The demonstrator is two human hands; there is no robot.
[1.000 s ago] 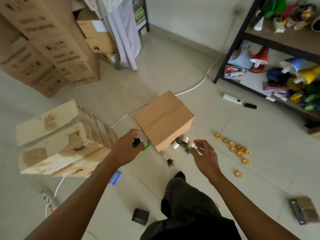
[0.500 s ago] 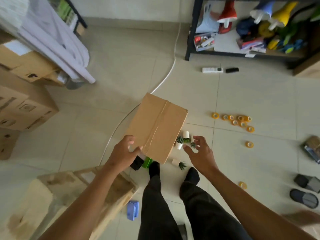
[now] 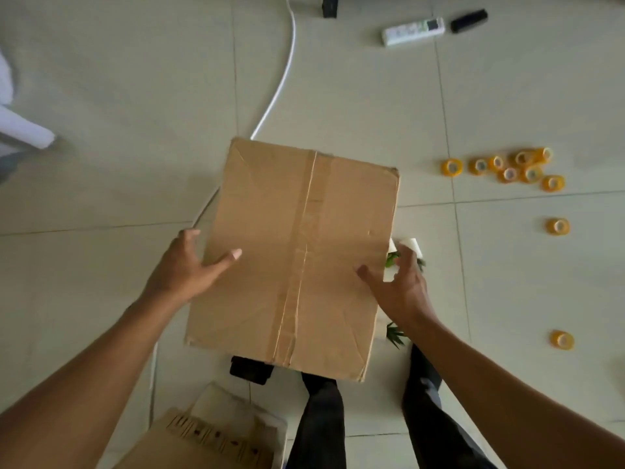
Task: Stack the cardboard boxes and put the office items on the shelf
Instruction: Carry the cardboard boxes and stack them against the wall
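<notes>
A taped brown cardboard box (image 3: pixel 297 252) sits on the tiled floor right below me. My left hand (image 3: pixel 184 265) lies against its left side, thumb on the top face, fingers spread. My right hand (image 3: pixel 400 286) is at its right side, thumb touching the top edge, fingers apart. Neither hand has closed around the box. Small white pots with green plants (image 3: pixel 404 255) peek out beside the right hand. Several yellow tape rolls (image 3: pixel 507 167) lie scattered on the floor to the right.
A white cable (image 3: pixel 280 79) runs across the floor behind the box. A white remote (image 3: pixel 412 30) and a black marker (image 3: pixel 468 16) lie far right. A pale cardboard box (image 3: pixel 216 434) is at my feet, a black item (image 3: pixel 250 368) beside it.
I have stepped closer and my view has tilted down over the box. Both hands have moved from in front of the box onto its left and right sides.
</notes>
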